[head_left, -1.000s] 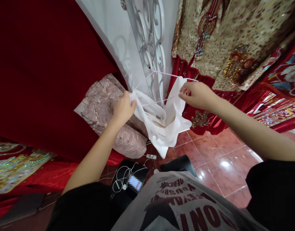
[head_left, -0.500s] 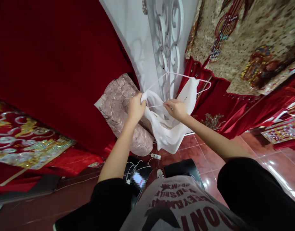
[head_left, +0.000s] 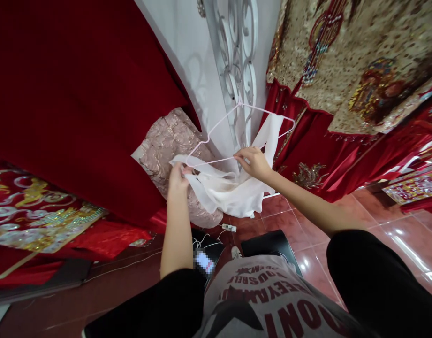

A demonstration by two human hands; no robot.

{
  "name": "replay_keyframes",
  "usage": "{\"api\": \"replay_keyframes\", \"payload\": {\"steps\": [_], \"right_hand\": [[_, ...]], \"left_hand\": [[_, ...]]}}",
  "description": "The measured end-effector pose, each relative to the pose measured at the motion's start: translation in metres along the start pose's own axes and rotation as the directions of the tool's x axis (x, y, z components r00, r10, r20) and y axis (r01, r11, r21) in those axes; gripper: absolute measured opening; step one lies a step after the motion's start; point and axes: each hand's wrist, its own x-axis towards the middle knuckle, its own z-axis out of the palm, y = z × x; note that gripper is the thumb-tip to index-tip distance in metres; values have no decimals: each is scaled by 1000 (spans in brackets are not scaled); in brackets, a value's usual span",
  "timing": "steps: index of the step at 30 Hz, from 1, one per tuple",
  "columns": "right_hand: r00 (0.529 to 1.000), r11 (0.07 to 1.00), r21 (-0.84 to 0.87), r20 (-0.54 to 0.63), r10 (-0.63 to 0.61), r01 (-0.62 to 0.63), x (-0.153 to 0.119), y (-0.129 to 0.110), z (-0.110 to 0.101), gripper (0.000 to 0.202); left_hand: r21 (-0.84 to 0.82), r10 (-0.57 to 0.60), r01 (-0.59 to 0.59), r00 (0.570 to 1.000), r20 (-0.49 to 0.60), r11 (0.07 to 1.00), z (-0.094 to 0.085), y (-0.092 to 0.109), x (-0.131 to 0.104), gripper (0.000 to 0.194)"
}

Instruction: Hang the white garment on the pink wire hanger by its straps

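A pale pink hanger (head_left: 216,162) hangs by its hook from the white scrolled metal stand (head_left: 249,77). My right hand (head_left: 253,162) pinches the hanger's bottom bar near its middle. A sheer white garment (head_left: 219,192) drapes from the hanger's right shoulder and sags below the bar. At the hanger's left end, my left hand (head_left: 178,176) is closed on the garment's edge, just beside the bare left corner. Behind my left hand lies a folded pink textured fabric (head_left: 166,136) with metallic threads.
Red cloth (head_left: 78,94) fills the left side. Embroidered gold and red garments (head_left: 370,61) hang at right. Below, a phone (head_left: 204,263) and white cables lie on a black seat, with a small white device (head_left: 229,227) near them. Reddish tiles (head_left: 307,234) cover the floor.
My left hand has moved left and down, drawing the garment off the hanger's left shoulder, which now shows bare. My right hand stays on the bottom bar.
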Motion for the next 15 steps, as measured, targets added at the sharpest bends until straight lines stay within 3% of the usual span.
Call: {"api": "replay_keyframes", "payload": {"steps": [4, 8, 13, 15], "right_hand": [[999, 993, 116, -52, -8, 14, 3, -10, 10, 39], [990, 990, 138, -139, 29, -10, -2, -17, 15, 44], [968, 977, 212, -251, 30, 25, -15, -15, 5, 38], [913, 987, 155, -397, 99, -40, -17, -3, -7, 42]], "left_hand": [[-176, -31, 47, 995, 91, 983, 20, -18, -45, 29], [-402, 55, 41, 973, 225, 915, 52, -15, -68, 38], [-413, 162, -122, 985, 65, 903, 84, -17, -69, 35], [-359, 222, -199, 975, 23, 912, 88, -23, -69, 43]]}}
